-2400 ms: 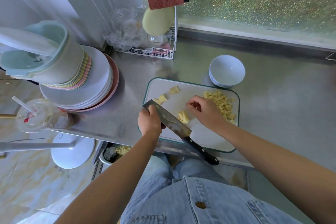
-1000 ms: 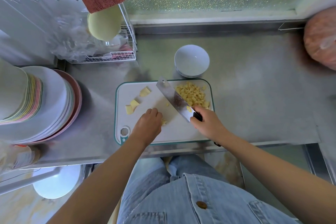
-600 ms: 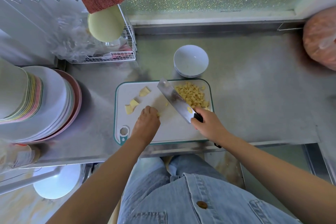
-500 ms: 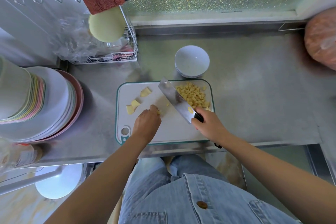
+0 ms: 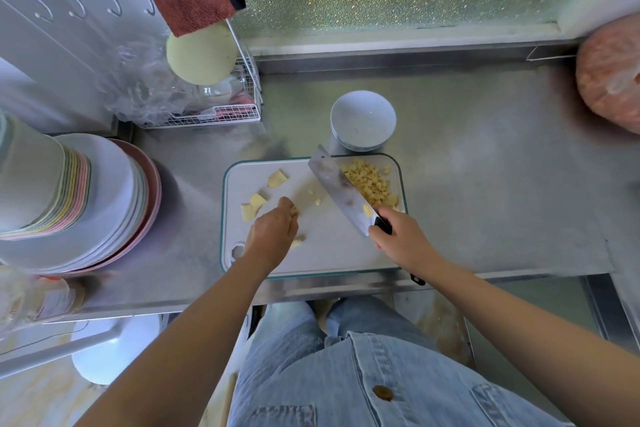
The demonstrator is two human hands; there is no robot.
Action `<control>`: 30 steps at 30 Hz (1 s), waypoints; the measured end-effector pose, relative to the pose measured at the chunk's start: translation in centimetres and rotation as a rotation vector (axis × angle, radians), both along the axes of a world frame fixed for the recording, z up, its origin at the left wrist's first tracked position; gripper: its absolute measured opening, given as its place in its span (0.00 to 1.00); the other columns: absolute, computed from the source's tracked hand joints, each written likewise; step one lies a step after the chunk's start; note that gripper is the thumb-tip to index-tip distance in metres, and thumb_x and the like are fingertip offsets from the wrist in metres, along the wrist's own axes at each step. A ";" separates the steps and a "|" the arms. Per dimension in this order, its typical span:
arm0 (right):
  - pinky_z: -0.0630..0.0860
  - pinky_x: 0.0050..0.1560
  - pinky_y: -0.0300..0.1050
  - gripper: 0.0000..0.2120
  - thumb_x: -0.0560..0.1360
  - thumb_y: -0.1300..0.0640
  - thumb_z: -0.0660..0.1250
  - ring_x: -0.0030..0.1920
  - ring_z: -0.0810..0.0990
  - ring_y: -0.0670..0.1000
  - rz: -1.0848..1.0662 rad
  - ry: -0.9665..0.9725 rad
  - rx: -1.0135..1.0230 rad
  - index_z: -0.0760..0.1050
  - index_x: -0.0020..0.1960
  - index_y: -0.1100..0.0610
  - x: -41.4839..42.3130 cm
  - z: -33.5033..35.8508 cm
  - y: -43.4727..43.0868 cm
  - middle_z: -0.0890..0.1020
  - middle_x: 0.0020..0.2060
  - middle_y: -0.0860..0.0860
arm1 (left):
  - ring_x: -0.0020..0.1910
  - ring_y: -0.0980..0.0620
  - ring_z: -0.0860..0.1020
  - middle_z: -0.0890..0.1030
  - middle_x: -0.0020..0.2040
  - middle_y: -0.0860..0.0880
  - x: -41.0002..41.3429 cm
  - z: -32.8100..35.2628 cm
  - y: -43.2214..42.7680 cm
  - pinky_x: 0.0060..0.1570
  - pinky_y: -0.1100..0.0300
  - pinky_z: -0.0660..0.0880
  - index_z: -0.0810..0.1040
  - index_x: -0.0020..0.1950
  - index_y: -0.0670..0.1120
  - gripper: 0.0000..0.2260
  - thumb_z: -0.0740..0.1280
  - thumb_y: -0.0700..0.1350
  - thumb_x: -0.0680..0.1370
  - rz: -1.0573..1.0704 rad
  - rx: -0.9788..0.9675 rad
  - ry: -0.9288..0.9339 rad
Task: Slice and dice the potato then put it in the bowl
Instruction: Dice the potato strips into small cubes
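Most of the potato looks diced already, yet none of it shows in the bowl. Both hands are over the cutting board [image 5: 329, 255]. The bowl [image 5: 363, 121] stands well beyond the right hand [image 5: 401, 239], just past the board's far edge, and appears empty (its inside reads plain white). The right hand's fingers are wrapped round the handle of the knife [image 5: 341, 191], whose blade runs away from that hand toward the far left. I cannot tell whether its edge touches the board. The diced pile [image 5: 372, 180] sits just beyond the right hand, on the blade's right side. Beyond and to the left of the left hand [image 5: 272, 236] lie a few larger chunks [image 5: 256, 201], not yet diced. The left hand's fingers curl down onto a small piece [image 5: 294, 211] at their tips, and a scrap [image 5: 297, 243] lies just to the right of its knuckles. Between the 2 hands, nearer the blade, lie 2 loose bits [image 5: 317, 201]. As I judge it, the chunks and the small piece remain to be diced, and then everything goes into the bowl.
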State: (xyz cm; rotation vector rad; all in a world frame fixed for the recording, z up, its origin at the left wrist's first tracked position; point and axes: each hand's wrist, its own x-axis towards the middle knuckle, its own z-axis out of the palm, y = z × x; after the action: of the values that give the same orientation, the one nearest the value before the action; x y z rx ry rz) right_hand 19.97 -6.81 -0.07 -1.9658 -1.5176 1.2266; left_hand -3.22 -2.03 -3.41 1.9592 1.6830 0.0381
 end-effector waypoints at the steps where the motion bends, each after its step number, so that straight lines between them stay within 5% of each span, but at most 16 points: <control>1: 0.61 0.35 0.46 0.09 0.72 0.60 0.61 0.31 0.64 0.51 0.003 0.005 -0.004 0.62 0.38 0.63 -0.1 0.0 0.0 0.72 0.33 0.65 | 0.42 0.42 0.78 0.80 0.46 0.41 -0.2 0.1 0.0 0.39 0.54 0.73 0.67 0.58 0.42 0.09 0.56 0.46 0.83 0.004 0.012 0.006; 6: 0.60 0.34 0.46 0.09 0.73 0.61 0.61 0.31 0.64 0.50 0.015 0.018 -0.006 0.63 0.39 0.65 -0.6 -0.1 0.0 0.73 0.34 0.65 | 0.46 0.44 0.79 0.80 0.51 0.42 -0.7 0.5 -0.1 0.41 0.58 0.72 0.68 0.62 0.43 0.13 0.57 0.50 0.83 -0.045 -0.016 -0.006; 13: 0.61 0.34 0.47 0.09 0.73 0.61 0.60 0.30 0.63 0.51 0.035 0.053 -0.037 0.62 0.38 0.64 -0.9 -0.3 -0.5 0.72 0.33 0.66 | 0.48 0.43 0.80 0.80 0.50 0.43 -0.6 0.2 -1.8 0.38 0.55 0.69 0.66 0.60 0.44 0.14 0.59 0.53 0.82 -0.201 -0.091 0.272; 19: 0.60 0.34 0.46 0.10 0.74 0.61 0.60 0.30 0.63 0.51 0.047 0.061 -0.047 0.62 0.39 0.65 -1.2 -0.5 -0.8 0.70 0.32 0.65 | 0.48 0.45 0.79 0.79 0.50 0.45 -1.0 -0.9 -2.5 0.43 0.53 0.76 0.69 0.56 0.42 0.07 0.62 0.44 0.82 -0.334 0.029 0.344; 30: 0.60 0.34 0.47 0.09 0.75 0.62 0.61 0.31 0.67 0.56 0.102 -0.031 -0.013 0.65 0.38 0.63 -2.8 -1.9 -1.6 0.71 0.31 0.63 | 0.47 0.45 0.79 0.79 0.50 0.43 -1.6 -0.5 -1.4 0.43 0.55 0.76 0.70 0.53 0.42 0.10 0.58 0.49 0.82 -0.026 0.043 0.129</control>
State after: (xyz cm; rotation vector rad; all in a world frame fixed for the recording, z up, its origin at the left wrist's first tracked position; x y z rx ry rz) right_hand 17.12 -8.38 -1.98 -1.9461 -1.6473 1.2543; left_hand -4.82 -3.40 -3.86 2.0543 1.7502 -0.0633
